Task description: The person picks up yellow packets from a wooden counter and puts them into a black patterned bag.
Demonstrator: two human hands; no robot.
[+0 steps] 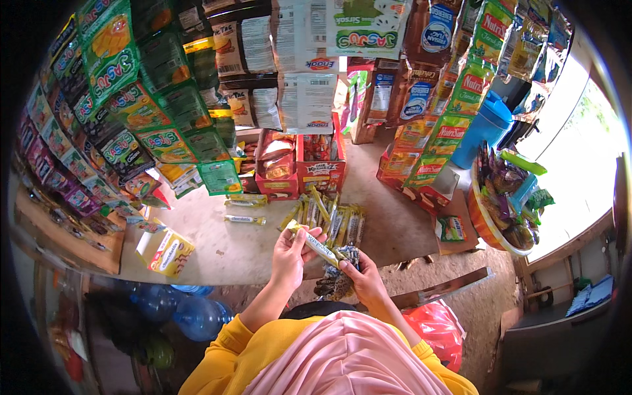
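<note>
A yellow and white Chocolatos wafer stick packet (pixel 316 247) is held at both ends above the table's front edge. My left hand (pixel 292 252) pinches its upper left end between thumb and fingers. At its lower right end, my right hand (pixel 363 276) holds the packet together with a dark patterned cloth (pixel 340 279) that hangs below. Just beyond my hands lies a group of similar wafer packets (pixel 348 222) on the table (pixel 217 252). Several more sticks (pixel 245 218) lie apart to the left. An open Chocolatos carton (pixel 170 254) stands near the table's left front corner.
Strips of drink sachets (pixel 163 103) hang over the table. Red snack boxes (pixel 321 173) stand behind the packets. To the right are a basket of snacks (pixel 484 217) and a blue lidded container (pixel 484 128). Large water bottles (pixel 200 316) and a red plastic bag (pixel 437 328) sit below.
</note>
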